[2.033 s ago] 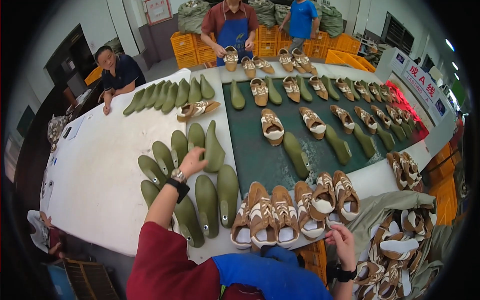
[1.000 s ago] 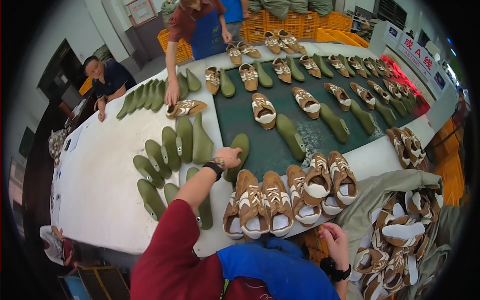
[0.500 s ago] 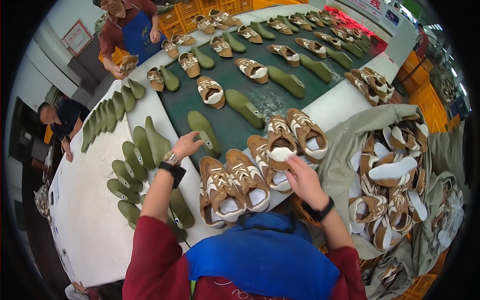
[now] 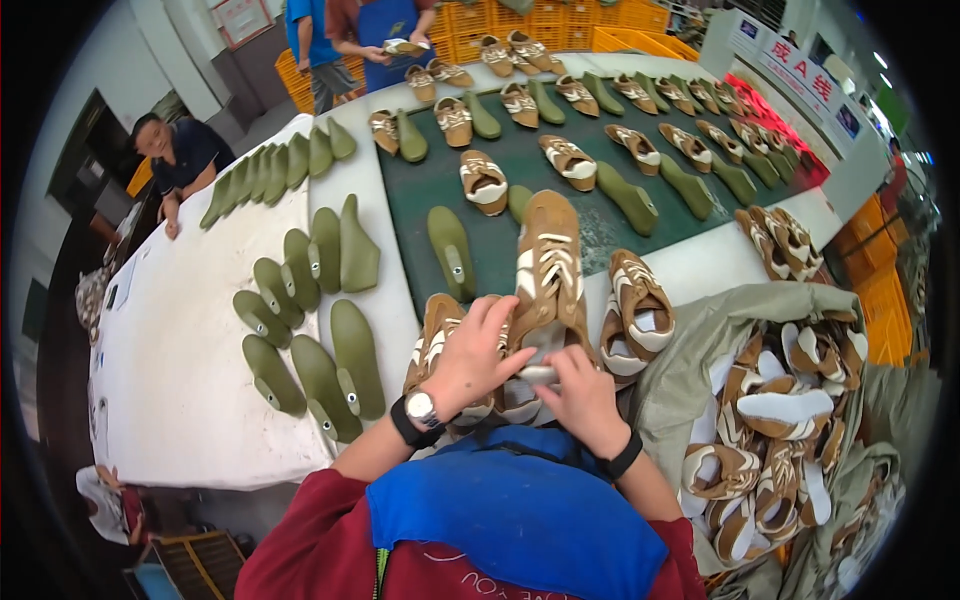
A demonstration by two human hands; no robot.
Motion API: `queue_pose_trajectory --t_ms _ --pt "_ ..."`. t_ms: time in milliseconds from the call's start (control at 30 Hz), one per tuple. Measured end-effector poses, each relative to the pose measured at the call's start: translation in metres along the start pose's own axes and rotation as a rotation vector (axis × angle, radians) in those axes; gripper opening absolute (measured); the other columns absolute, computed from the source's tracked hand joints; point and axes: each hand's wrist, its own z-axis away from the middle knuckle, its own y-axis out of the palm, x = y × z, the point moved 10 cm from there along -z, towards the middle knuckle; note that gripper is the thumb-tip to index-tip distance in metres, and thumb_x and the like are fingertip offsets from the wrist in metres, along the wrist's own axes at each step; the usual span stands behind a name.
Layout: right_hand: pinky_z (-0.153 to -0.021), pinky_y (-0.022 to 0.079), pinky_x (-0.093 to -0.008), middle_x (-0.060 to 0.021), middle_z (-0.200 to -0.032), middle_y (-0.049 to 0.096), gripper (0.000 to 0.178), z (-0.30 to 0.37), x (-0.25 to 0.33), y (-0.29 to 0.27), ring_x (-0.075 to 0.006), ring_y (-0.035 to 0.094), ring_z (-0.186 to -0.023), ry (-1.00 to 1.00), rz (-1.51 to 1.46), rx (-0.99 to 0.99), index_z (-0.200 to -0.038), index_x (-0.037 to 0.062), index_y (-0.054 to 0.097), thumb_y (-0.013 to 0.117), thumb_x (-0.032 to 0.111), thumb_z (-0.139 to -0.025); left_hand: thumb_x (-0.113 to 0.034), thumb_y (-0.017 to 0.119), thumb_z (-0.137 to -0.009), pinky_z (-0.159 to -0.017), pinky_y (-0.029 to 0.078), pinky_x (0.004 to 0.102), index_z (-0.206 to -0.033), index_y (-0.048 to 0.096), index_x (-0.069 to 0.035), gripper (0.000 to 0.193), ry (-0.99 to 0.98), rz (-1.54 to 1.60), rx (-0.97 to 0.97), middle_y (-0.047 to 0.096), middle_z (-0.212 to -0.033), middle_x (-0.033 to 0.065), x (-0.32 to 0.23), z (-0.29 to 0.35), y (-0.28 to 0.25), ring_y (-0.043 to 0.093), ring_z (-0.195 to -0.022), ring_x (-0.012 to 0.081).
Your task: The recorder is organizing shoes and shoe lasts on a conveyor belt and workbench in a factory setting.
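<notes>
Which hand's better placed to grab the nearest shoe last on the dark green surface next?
Left, probably: the left hand is closer to that shoe last. The right hand is farther right, at the heel end of the brown-and-white sneaker.

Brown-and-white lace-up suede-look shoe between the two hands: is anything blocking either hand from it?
Nothing visible does. The bare left hand and bare right hand both touch the shoe around its heel opening. The brown-and-white striped shoe to its left is partly behind the left hand, not in between.
</notes>
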Motion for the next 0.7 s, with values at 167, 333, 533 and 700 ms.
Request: queue_pose_trajectory --t_ms 167,333,533,700 --pt "-0.053 0.049 -0.0323 -0.0068 -0.090 0.056 0.037 -0.001 0.022 -0.014 -0.0226 0.061 -0.063 0.002 -0.218 0.040 -0.104 0.0085 0.057 0.074 0.015 -0.072 -0.013 0.066 -0.078 -0.064 0.050 0.0355 -0.104 0.055 -0.002 0.030 -0.040 0.010 -0.031 0.061 -0.088 0.0152 0.002 -0.015 -0.010 0.061 -0.074 0.0315" --pt "-0.053 0.047 -0.0253 -0.0080 -0.091 0.058 0.032 -0.013 0.002 -0.065 -0.0180 0.059 -0.057 0.067 -0.403 -0.281 -0.106 0.0055 0.062 0.071 0.008 -0.075 -0.010 0.062 -0.081 -0.060 0.050 0.0362 -0.092 0.060 0.000 0.014 -0.020 -0.008 -0.110 0.062 -0.079 0.0171 -0.002 -0.012 -0.025 0.062 -0.068 0.0333" --pt "-0.057 0.047 -0.0299 -0.0122 -0.083 0.059 0.023 -0.032 0.016 -0.074 -0.0247 0.058 -0.062 -0.136 -0.167 -0.411 -0.101 0.0009 0.062 0.064 0.003 -0.078 -0.011 0.064 -0.081 -0.061 0.051 0.0351 -0.095 0.060 0.000 0.018 -0.017 0.015 -0.028 0.062 -0.079 0.0162 -0.012 -0.006 -0.019 0.062 -0.069 0.0316" --pt "-0.057 0.047 -0.0339 -0.0153 -0.078 0.060 0.016 -0.036 0.003 -0.069 -0.0289 0.060 -0.064 -0.004 -0.389 -0.453 -0.097 -0.0016 0.061 0.058 0.000 -0.081 -0.014 0.071 -0.076 -0.071 0.051 0.0342 -0.108 0.055 -0.002 0.037 -0.038 0.060 -0.010 0.061 -0.090 0.0134 -0.015 -0.010 -0.020 0.062 -0.081 0.0300"
